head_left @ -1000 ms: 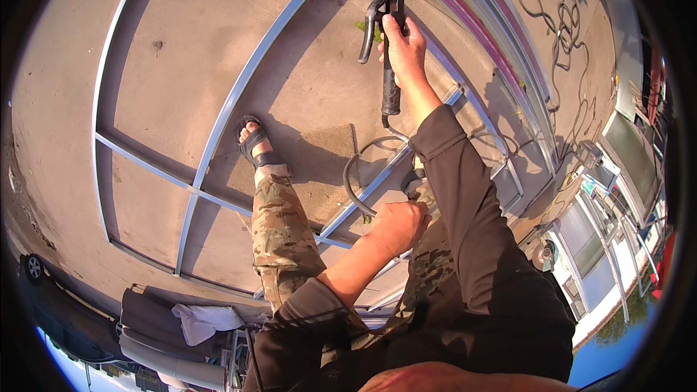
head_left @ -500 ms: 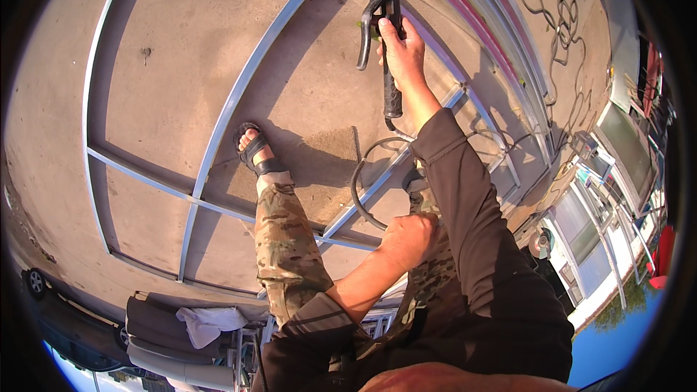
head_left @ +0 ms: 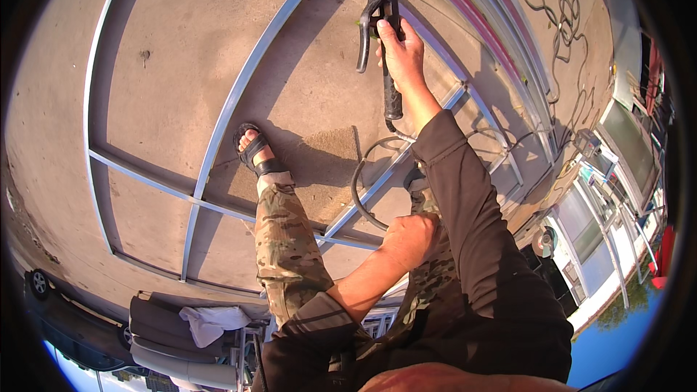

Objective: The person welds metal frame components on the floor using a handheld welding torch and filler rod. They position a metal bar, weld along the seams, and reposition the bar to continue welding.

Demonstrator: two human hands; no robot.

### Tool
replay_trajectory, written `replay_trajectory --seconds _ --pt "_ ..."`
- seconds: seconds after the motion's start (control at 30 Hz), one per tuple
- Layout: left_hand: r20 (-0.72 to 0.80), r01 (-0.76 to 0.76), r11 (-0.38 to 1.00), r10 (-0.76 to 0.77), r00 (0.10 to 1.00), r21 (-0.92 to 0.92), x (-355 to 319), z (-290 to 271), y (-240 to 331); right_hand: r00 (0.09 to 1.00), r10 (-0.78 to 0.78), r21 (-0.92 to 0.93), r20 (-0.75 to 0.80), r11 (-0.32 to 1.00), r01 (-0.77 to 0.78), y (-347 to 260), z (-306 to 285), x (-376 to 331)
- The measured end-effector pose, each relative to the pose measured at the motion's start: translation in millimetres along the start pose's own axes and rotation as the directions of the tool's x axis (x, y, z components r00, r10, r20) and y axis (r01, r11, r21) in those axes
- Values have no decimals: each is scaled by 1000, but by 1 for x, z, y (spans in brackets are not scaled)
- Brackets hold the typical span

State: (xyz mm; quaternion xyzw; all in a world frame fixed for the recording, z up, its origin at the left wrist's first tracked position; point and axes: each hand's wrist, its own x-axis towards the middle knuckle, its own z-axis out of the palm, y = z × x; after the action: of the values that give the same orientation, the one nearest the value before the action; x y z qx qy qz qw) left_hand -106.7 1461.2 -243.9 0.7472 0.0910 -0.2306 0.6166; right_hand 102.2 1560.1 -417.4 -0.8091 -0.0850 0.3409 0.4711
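Note:
My right hand (head_left: pixel 401 54) is wrapped round the black handle of a welding electrode holder (head_left: pixel 381 0), held up ahead of me with its jaw end pointing away. No rod can be made out in the jaws. A dark cable (head_left: pixel 356 181) leaves the holder's lower end and loops down toward my left hand (head_left: pixel 412 238). That hand is closed, back upward, against my right camouflage trouser leg (head_left: pixel 435 276). Its fingertips are hidden, and I cannot tell whether it grips the cable. Below lies a frame of metal tubes (head_left: pixel 239 94) on the concrete.
My sandalled left foot (head_left: pixel 254 147) stands inside the frame near a tan mat (head_left: pixel 319 174). Long metal profiles (head_left: pixel 483 18) lie at the far right, with coiled cable (head_left: pixel 566 14) beyond. An angle grinder (head_left: pixel 543 242) is at the right. A car (head_left: pixel 72 319) and sofa (head_left: pixel 163 327) stand lower left.
Both hands and the electrode holder have stayed almost in place. The view has shifted very slightly.

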Motion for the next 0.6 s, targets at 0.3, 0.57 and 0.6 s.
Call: replay_trajectory --seconds 0.3,0.57,0.6 --pt "8 5 1000 -5 1000 16 0 -1 0 1000 -22 58 -22 998 23 3 2 1" --pt "17 0 1000 -1 1000 27 1 -1 1 1000 -10 36 -5 999 10 0 1 0" --pt "5 -6 999 5 1000 39 0 -1 1 1000 -6 58 -9 998 6 -1 2 -1"
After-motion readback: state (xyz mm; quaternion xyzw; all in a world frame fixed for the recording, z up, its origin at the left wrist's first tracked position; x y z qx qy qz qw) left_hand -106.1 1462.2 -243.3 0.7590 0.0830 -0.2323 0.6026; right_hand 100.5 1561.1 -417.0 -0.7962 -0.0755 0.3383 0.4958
